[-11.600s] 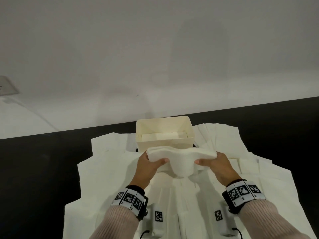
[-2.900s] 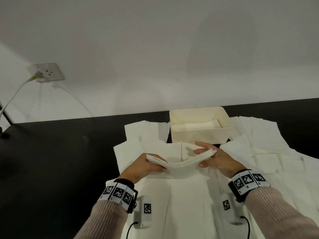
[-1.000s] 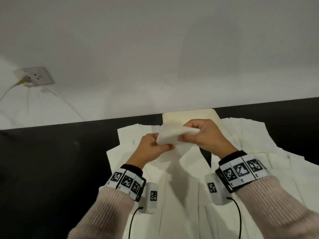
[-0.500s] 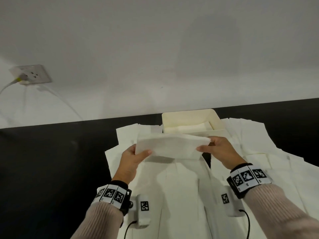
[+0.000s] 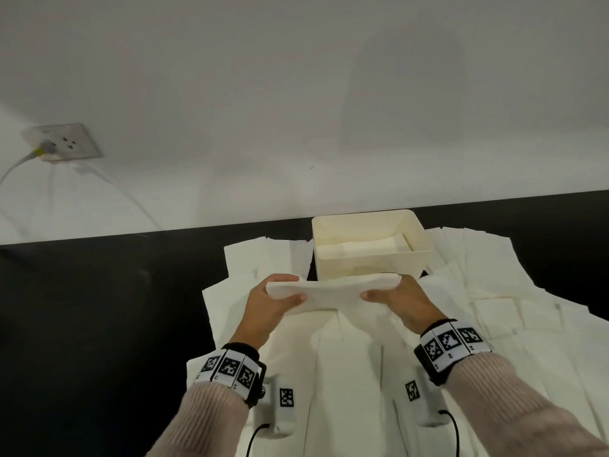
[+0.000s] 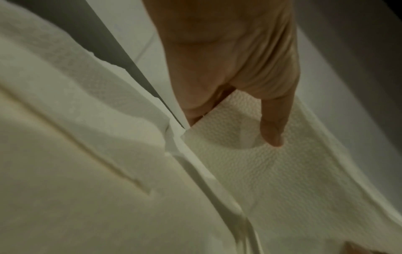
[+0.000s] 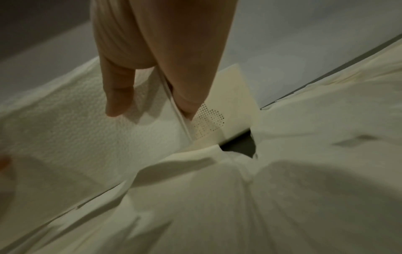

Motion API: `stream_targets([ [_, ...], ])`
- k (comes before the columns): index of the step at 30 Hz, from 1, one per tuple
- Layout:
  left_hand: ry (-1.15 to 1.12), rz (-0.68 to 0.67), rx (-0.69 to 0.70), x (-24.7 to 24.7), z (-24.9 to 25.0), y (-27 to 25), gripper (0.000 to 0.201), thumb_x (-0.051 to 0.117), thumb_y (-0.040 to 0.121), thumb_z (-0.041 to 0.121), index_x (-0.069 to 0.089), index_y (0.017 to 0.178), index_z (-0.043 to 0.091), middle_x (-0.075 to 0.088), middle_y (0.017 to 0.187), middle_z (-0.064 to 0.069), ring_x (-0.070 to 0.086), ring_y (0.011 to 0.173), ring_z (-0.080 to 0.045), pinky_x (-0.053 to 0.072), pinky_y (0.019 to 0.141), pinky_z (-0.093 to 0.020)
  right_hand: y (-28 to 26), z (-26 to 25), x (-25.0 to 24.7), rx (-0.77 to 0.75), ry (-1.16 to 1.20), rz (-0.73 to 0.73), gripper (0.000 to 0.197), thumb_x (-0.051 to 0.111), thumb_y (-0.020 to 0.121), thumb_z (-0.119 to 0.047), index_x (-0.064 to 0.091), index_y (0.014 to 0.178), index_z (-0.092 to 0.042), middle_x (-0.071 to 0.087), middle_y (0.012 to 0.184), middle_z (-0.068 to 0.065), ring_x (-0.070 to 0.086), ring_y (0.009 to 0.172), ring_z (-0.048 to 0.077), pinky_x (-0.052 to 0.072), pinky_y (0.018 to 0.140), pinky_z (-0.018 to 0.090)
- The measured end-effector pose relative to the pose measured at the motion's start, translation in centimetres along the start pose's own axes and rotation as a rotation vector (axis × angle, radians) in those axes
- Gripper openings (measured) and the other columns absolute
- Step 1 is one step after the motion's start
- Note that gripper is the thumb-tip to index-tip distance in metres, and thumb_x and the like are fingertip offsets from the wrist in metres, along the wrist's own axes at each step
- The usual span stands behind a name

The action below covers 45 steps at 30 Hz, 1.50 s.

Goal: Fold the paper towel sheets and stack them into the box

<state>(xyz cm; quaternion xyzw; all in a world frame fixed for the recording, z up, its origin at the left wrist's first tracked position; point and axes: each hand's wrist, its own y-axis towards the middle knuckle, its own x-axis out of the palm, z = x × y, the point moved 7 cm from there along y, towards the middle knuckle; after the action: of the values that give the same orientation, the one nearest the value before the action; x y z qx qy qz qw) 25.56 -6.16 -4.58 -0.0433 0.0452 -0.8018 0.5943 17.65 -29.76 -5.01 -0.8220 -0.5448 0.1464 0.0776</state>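
Observation:
A folded white paper towel sheet hangs stretched between my two hands, just in front of the cream box. My left hand pinches its left end, thumb on top; the left wrist view shows the thumb pressing the sheet. My right hand pinches the right end, and in the right wrist view the sheet sits between thumb and fingers with the box wall behind. Folded sheets lie inside the box.
Several flat paper towel sheets cover the black table under and around my hands, on both sides of the box. A white wall rises behind, with a socket and cable at the left.
The sheet was doubled over near the box a second ago, then pulled out wide. It now sits lower and flatter, held level just in front of the box.

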Motion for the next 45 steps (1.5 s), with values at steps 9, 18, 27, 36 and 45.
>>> stream_targets([
  [9, 0.100, 0.022, -0.072, -0.1, -1.3, 0.3, 0.038, 0.078, 0.070, 0.001, 0.062, 0.102, 0.011, 0.066, 0.095, -0.007, 0.063, 0.091, -0.023, 0.053, 0.069, -0.023, -0.4, 0.6, 0.4, 0.032, -0.074, -0.002, 0.057, 0.080, 0.067, 0.000, 0.056, 0.117, -0.017, 0.063, 0.115, 0.001, 0.057, 0.110, 0.022, 0.044, 0.101, 0.042],
  [18, 0.186, -0.031, -0.119, 0.1, -1.4, 0.4, 0.040, 0.079, 0.070, 0.003, 0.061, 0.104, 0.014, 0.066, 0.100, -0.004, 0.063, 0.096, -0.023, 0.051, 0.071, -0.022, -0.4, 1.8, -0.1, 0.112, -0.205, -0.048, 0.053, 0.082, 0.066, -0.004, 0.060, 0.112, -0.015, 0.067, 0.109, 0.005, 0.062, 0.102, 0.023, 0.050, 0.093, 0.039],
  [27, 0.230, -0.011, -0.038, 2.0, 3.0, 1.6, 0.035, 0.074, 0.078, 0.013, 0.059, 0.110, 0.013, 0.067, 0.107, -0.003, 0.064, 0.098, -0.020, 0.052, 0.081, -0.029, -0.3, -3.6, -2.8, -0.063, -0.174, 0.011, 0.034, 0.069, 0.083, -0.009, 0.060, 0.115, -0.016, 0.065, 0.108, -0.002, 0.060, 0.092, 0.011, 0.045, 0.069, 0.018],
  [36, 0.473, 0.152, 0.146, 7.9, 9.4, 7.2, 0.046, 0.058, 0.089, 0.003, 0.034, 0.128, 0.009, 0.048, 0.106, -0.002, 0.048, 0.091, -0.013, 0.041, 0.068, -0.010, 5.2, -10.5, -8.0, -0.139, -0.400, 0.283, 0.057, 0.060, 0.089, -0.009, 0.035, 0.140, -0.013, 0.050, 0.132, 0.013, 0.049, 0.120, 0.030, 0.043, 0.087, 0.034],
  [45, 0.999, 0.015, 0.112, 11.8, 6.6, 9.9, 0.026, 0.035, 0.094, -0.003, 0.052, 0.112, 0.002, 0.034, 0.091, -0.008, 0.023, 0.059, -0.012, 0.028, 0.057, -0.025, 8.2, -8.6, -7.0, -0.060, -0.722, 0.257, 0.033, 0.050, 0.089, 0.000, 0.044, 0.121, -0.002, 0.054, 0.114, 0.019, 0.055, 0.088, 0.027, 0.046, 0.072, 0.030],
])
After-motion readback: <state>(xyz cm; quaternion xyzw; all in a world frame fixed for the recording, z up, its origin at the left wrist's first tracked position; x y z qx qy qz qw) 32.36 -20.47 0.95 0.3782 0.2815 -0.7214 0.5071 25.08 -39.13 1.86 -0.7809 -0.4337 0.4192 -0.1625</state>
